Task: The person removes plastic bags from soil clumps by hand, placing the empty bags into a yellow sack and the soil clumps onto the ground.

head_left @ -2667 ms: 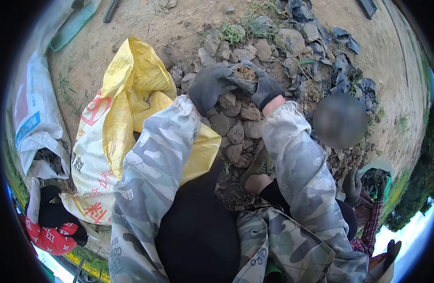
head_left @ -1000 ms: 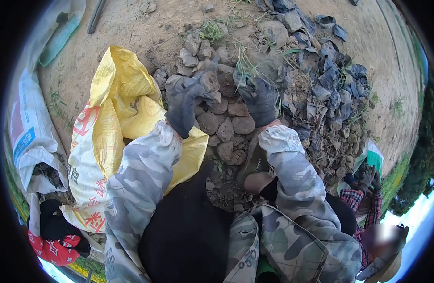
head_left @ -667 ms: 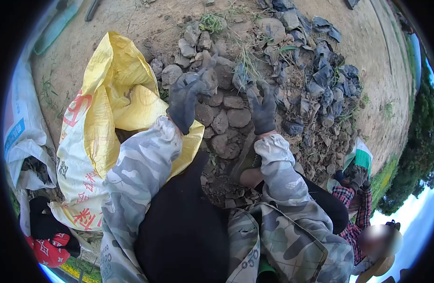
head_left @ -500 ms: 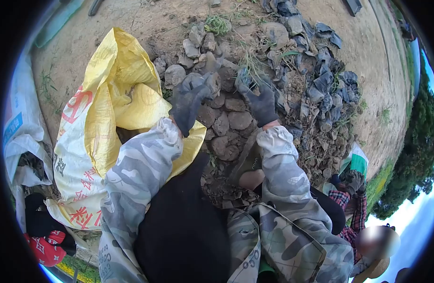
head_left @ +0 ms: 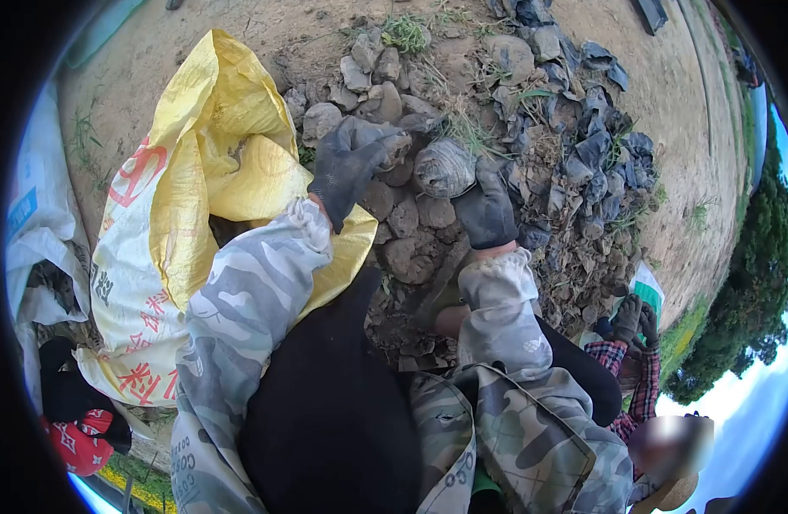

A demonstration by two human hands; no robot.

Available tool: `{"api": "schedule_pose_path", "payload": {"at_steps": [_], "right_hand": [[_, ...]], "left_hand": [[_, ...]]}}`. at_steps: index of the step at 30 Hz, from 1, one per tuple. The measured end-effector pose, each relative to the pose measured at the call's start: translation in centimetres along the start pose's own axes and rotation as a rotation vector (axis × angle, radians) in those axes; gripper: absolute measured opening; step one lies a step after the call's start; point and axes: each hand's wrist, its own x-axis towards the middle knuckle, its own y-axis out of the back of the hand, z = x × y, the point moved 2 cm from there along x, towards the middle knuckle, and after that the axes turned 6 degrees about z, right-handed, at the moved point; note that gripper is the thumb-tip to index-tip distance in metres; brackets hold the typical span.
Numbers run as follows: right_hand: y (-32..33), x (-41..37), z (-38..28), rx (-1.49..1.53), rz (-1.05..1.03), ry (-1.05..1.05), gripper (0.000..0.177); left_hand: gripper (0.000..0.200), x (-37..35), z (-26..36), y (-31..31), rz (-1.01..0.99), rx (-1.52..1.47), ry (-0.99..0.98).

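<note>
Both hands are in dark work gloves. The left hand (head_left: pixel 351 167) has its fingers curled in around a dirt clod (head_left: pixel 399 151), with the tips bent right over it. At 3 o'clock from that is a root ball (head_left: pixel 444 169), wrapped in wrinkly grey plastic with grass stems sticking out toward 12.

The right hand (head_left: pixel 488 210) is at the ball's 4 o'clock. Its fingers are fairly straight and pressed against the ball's right side. The thumb is hidden, so I can't tell if it's a proper grip or just a touch.

Both hands are over a pile of clods (head_left: pixel 407 253). An open yellow sack (head_left: pixel 197 171) lies at 9 o'clock from the left hand, and a heap of torn grey bags (head_left: pixel 595 137) lies at 2 o'clock from the right. Another person's gloved hands (head_left: pixel 631 317) are well apart, down at 4 o'clock.
</note>
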Motion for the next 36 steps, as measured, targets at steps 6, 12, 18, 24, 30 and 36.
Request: {"api": "schedule_pose_path", "payload": {"at_steps": [6, 12, 18, 24, 30, 36], "right_hand": [[0.8, -0.5, 1.1, -0.079, 0.073, -0.072, 0.031], [-0.4, -2.0, 0.4, -0.569, 0.108, -0.099, 0.035], [1.1, 0.0, 1.0, 0.087, 0.115, -0.057, 0.026], [2.9, 0.0, -0.9, -1.029, 0.297, 0.632, 0.030], [-2.4, -2.4, 1.1, -1.555, 0.049, 0.899, 0.045], [0.9, -0.3, 1.9, -1.364, 0.041, 0.974, 0.026]], "left_hand": [[0.019, 0.7, -1.8, 0.1, -0.063, 0.292, -0.202], [0.020, 1.3, -3.0, 0.1, -0.147, 0.200, -0.030], [0.019, 1.5, -3.4, 0.5, -0.191, 0.220, -0.061], [0.017, 1.3, -3.0, 0.4, -0.165, 0.225, -0.013], [0.016, 1.6, -3.9, 0.6, -0.145, 0.278, -0.083], [0.018, 1.5, -4.7, 1.2, -0.150, 0.287, -0.114]]}}
